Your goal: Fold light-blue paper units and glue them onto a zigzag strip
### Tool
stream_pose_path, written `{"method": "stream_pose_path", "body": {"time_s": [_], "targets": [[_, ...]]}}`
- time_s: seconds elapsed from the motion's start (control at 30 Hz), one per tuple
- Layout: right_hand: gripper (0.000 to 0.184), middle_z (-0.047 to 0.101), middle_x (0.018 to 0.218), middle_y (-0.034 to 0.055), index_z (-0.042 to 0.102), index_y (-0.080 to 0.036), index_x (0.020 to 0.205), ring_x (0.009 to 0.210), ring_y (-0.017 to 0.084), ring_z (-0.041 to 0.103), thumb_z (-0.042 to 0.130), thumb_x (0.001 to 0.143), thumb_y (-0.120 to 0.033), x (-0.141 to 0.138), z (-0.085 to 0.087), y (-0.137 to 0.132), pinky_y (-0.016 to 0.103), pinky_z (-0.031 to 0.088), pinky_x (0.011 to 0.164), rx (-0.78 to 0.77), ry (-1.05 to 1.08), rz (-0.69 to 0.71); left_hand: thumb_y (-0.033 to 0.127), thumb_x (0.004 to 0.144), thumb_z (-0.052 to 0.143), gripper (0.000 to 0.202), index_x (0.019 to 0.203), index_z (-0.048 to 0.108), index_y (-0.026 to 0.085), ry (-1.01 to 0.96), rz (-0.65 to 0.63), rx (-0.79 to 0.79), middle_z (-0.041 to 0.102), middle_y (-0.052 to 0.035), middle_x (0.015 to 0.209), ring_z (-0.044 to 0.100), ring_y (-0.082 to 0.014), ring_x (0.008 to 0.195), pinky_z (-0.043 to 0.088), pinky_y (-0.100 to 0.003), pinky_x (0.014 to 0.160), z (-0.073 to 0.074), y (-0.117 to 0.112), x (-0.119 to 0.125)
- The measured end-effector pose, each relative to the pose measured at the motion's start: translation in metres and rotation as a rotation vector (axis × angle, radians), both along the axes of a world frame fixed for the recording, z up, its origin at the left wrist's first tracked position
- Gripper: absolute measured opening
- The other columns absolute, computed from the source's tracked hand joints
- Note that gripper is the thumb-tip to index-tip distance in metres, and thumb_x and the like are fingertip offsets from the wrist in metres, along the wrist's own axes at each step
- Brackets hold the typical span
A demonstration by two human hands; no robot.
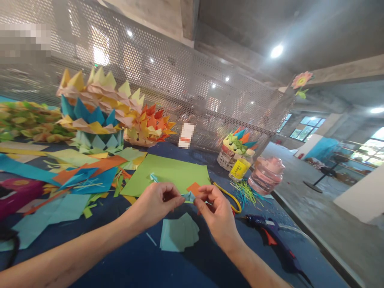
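Between my two hands is a small folded piece of light blue paper (189,196). My left hand (160,202) pinches its left end between thumb and fingers. At its right end the thumb and fingertips of my right hand (216,210) are closed on it too. Just below lies a fanned stack of light blue paper squares (179,233). Behind my hands is a green paper sheet (168,172), with an orange paper piece (194,188) and another small folded blue piece (154,177) on it.
A blue glue gun (274,234) lies to the right, near yellow-handled scissors (235,199). Beyond stand a glue bottle (240,169), a pink bottle (266,175) and a basket (225,158). Colourful folded-paper crowns (97,128) and paper scraps (52,220) cover the left side.
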State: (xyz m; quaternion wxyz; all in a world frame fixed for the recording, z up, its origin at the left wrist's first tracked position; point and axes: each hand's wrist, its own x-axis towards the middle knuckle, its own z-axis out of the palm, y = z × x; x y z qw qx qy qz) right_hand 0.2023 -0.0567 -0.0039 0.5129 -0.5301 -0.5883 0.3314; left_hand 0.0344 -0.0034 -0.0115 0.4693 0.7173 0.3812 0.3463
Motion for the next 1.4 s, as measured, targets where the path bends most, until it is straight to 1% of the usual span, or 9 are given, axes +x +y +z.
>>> {"method": "stream_pose_path", "body": {"time_s": [0.3, 0.47, 0.53, 0.6, 0.73, 0.97, 1.07, 1.2, 1.4], "targets": [[0.018, 0.053, 0.070, -0.0027, 0.051, -0.019, 0.094, 0.059, 0.010, 0.050, 0.059, 0.079, -0.024, -0.0016, 0.0006, -0.0027, 0.022, 0.042, 0.054, 0.013, -0.030, 0.009, 0.035, 0.072, 0.057, 0.020, 0.064, 0.055, 0.016, -0.063, -0.018, 0.029, 0.050, 0.0040, 0.053, 0.049, -0.0115, 0.051, 0.037, -0.023, 0.051, 0.0015, -0.0006, 0.0005], [0.015, 0.053, 0.069, -0.0028, 0.051, -0.018, 0.092, 0.059, 0.010, 0.049, 0.058, 0.079, -0.022, -0.0002, 0.0014, -0.0012, 0.022, 0.042, 0.055, 0.025, -0.052, -0.010, 0.043, 0.079, 0.046, 0.031, 0.075, 0.058, 0.015, -0.152, -0.018, -0.080, 0.058, -0.0002, 0.065, 0.056, -0.0139, 0.061, 0.044, -0.025, 0.058, 0.0042, 0.0003, 0.0029], [0.016, 0.053, 0.070, -0.0024, 0.052, -0.018, 0.092, 0.061, 0.010, 0.050, 0.058, 0.079, -0.022, -0.0005, 0.0009, -0.0008, 0.021, 0.042, 0.056, 0.022, -0.048, -0.006, 0.043, 0.077, 0.051, 0.029, 0.083, 0.058, 0.015, -0.197, -0.033, -0.100, 0.060, -0.0014, 0.072, 0.057, -0.0144, 0.065, 0.046, -0.025, 0.060, 0.0039, -0.0001, 0.0038], [0.016, 0.055, 0.072, -0.0014, 0.052, -0.018, 0.092, 0.063, 0.010, 0.051, 0.058, 0.079, -0.022, -0.0015, 0.0003, -0.0009, 0.021, 0.042, 0.056, 0.019, -0.045, -0.001, 0.038, 0.072, 0.060, 0.026, 0.084, 0.057, 0.015, -0.238, -0.063, -0.121, 0.061, -0.0013, 0.074, 0.058, -0.0141, 0.066, 0.046, -0.025, 0.061, 0.0024, -0.0004, 0.0043], [0.011, 0.057, 0.077, 0.0005, 0.054, -0.017, 0.087, 0.065, 0.011, 0.052, 0.058, 0.079, -0.023, -0.0035, 0.0000, -0.0019, 0.022, 0.043, 0.056, 0.013, -0.092, 0.038, 0.031, 0.068, 0.064, 0.020, 0.075, 0.056, 0.014, -0.240, -0.090, -0.153, 0.057, 0.0016, 0.062, 0.056, -0.0117, 0.057, 0.045, -0.025, 0.058, -0.0008, -0.0004, 0.0043], [0.010, 0.059, 0.079, 0.0010, 0.056, -0.017, 0.083, 0.070, 0.013, 0.056, 0.059, 0.079, -0.026, -0.0022, -0.0009, -0.0015, 0.024, 0.046, 0.062, 0.017, -0.206, 0.037, 0.027, 0.069, 0.062, 0.015, 0.075, 0.056, 0.015, -0.243, -0.079, -0.128, 0.057, 0.0021, 0.063, 0.056, -0.0110, 0.058, 0.045, -0.025, 0.058, -0.0032, -0.0014, 0.0049], [0.009, 0.060, 0.077, 0.0005, 0.057, -0.018, 0.082, 0.069, 0.013, 0.057, 0.059, 0.080, -0.026, -0.0015, -0.0024, -0.0014, 0.024, 0.046, 0.062, 0.018, -0.214, 0.035, 0.026, 0.070, 0.061, 0.014, 0.077, 0.056, 0.015, -0.238, -0.087, -0.091, 0.058, 0.0012, 0.067, 0.055, -0.0111, 0.060, 0.044, -0.024, 0.058, -0.0030, -0.0026, 0.0053], [0.007, 0.059, 0.075, 0.0000, 0.057, -0.018, 0.081, 0.067, 0.012, 0.056, 0.058, 0.080, -0.025, -0.0022, -0.0019, -0.0027, 0.024, 0.046, 0.061, 0.015, -0.214, 0.052, 0.025, 0.071, 0.059, 0.012, 0.076, 0.055, 0.015, -0.204, -0.077, -0.041, 0.056, 0.0020, 0.064, 0.051, -0.0104, 0.058, 0.040, -0.023, 0.054, -0.0011, -0.0042, 0.0055], [0.008, 0.059, 0.077, 0.0005, 0.057, -0.017, 0.083, 0.069, 0.013, 0.056, 0.059, 0.079, -0.024, -0.0035, 0.0000, -0.0031, 0.024, 0.047, 0.062, 0.027, -0.221, 0.035, 0.026, 0.072, 0.057, 0.012, 0.078, 0.055, 0.016, -0.181, -0.081, -0.028, 0.053, 0.0031, 0.061, 0.051, -0.0108, 0.057, 0.040, -0.023, 0.054, 0.0007, -0.0061, 0.0046]]}}
